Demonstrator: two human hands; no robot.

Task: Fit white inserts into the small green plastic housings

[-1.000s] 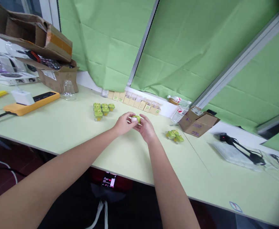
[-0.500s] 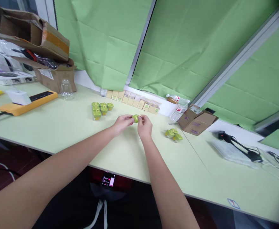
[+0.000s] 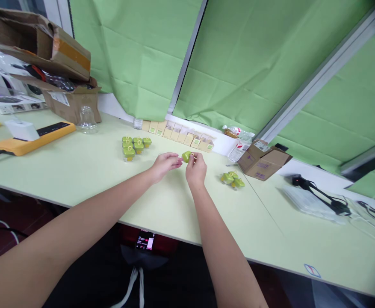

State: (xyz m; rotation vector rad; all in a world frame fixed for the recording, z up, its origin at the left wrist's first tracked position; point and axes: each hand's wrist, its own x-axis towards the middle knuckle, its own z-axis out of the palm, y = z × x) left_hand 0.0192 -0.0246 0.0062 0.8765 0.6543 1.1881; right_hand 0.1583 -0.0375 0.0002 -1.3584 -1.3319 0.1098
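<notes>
Above the middle of the table, my right hand (image 3: 196, 170) pinches a small green-topped container (image 3: 186, 157) with a pale loop on it. My left hand (image 3: 165, 164) is just to its left, fingers stretched out and holding nothing; whether the fingertips touch the container is hard to tell. Several similar green-topped containers (image 3: 128, 151) with clear bottoms stand grouped left of my hands. A smaller cluster of green-topped containers (image 3: 231, 179) rests to the right.
Along the back runs a row of small beige boxes (image 3: 175, 132). Plastic bottles (image 3: 237, 150) and a cardboard box (image 3: 263, 162) stand behind right. At left are an orange power strip (image 3: 42, 137), a clear glass jar (image 3: 87, 119) and stacked cartons (image 3: 72, 102). A phone (image 3: 145, 240) shows below the table edge.
My left hand has let go of the green-topped container and its fingers have opened. My right hand still holds the container, which has shifted slightly right and up.
</notes>
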